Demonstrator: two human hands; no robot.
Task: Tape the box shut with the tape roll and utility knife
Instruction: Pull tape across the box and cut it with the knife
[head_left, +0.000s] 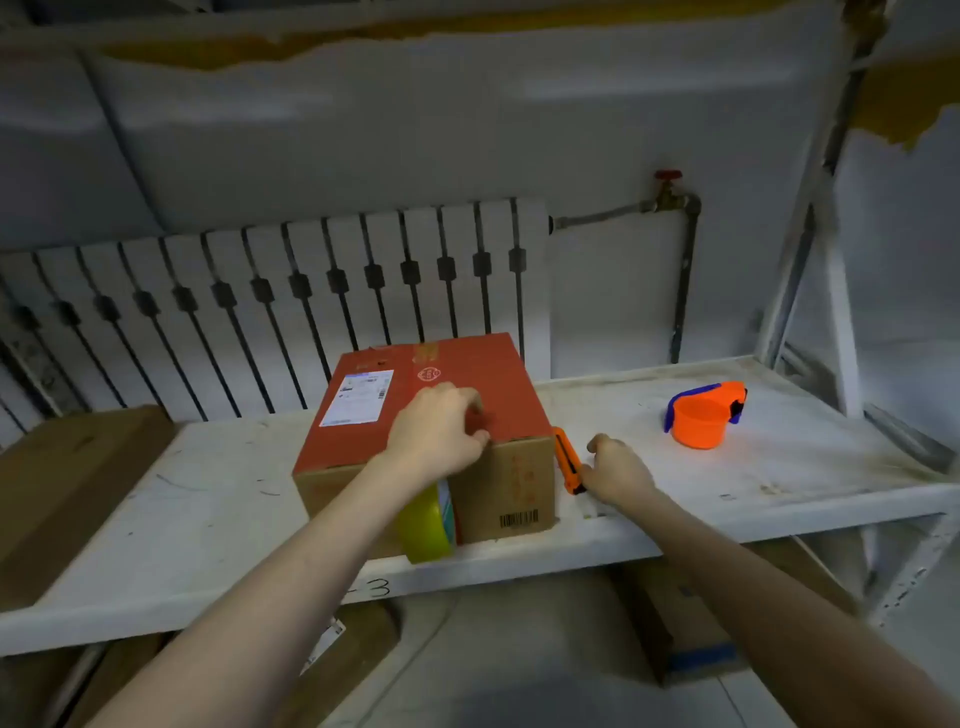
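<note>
A cardboard box (363, 415) with a red top and a white shipping label stands on the white shelf (727, 467). My left hand (436, 434) lies on the box top at its front edge, fingers curled and pressing down. Below that wrist, a yellow-green tape roll (423, 530) leans against the box front, partly hidden by my forearm. The orange utility knife (566, 462) lies on the shelf against the box's right side. My right hand (618, 470) grips its near end.
An orange and blue tape dispenser (701, 415) sits on the shelf to the right. A flat cardboard sheet (67, 493) lies at the left end. A white radiator (285, 291) lines the wall behind. More cardboard sits below the shelf.
</note>
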